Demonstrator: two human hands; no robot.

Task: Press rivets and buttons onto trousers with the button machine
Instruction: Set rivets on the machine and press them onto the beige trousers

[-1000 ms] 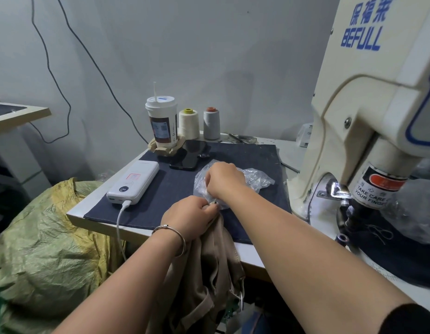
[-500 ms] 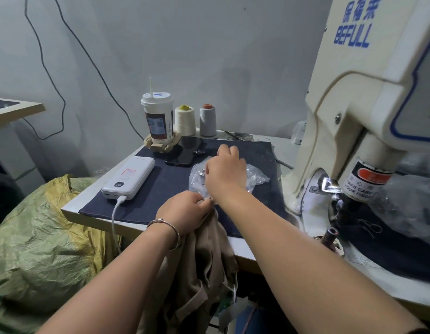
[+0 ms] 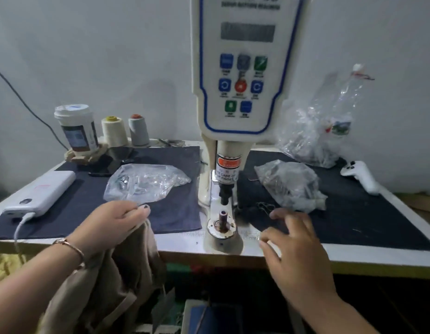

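The cream button machine (image 3: 238, 68) stands mid-table, its upper punch (image 3: 224, 196) above the lower die post (image 3: 222, 221). Nothing lies between punch and post. My left hand (image 3: 113, 222) grips the top edge of the khaki trousers (image 3: 127, 273), which hang down over the table's front edge left of the die. My right hand (image 3: 295, 249) hovers right of the die with fingers spread; it is blurred and I see nothing in it. A clear bag of silver buttons (image 3: 144, 182) lies just beyond my left hand.
A second bag of dark parts (image 3: 288, 184) and a tall clear bag (image 3: 324, 131) sit right of the machine, with small snips (image 3: 263, 207) and a white controller (image 3: 360, 174). At left are a power bank (image 3: 40, 191), phone (image 3: 108, 165), cup (image 3: 76, 128) and two thread spools (image 3: 114, 131).
My view has swung right to face the machine. My right hand left the button bag and moved across to the right of the die. My left hand keeps its grip on the trousers.
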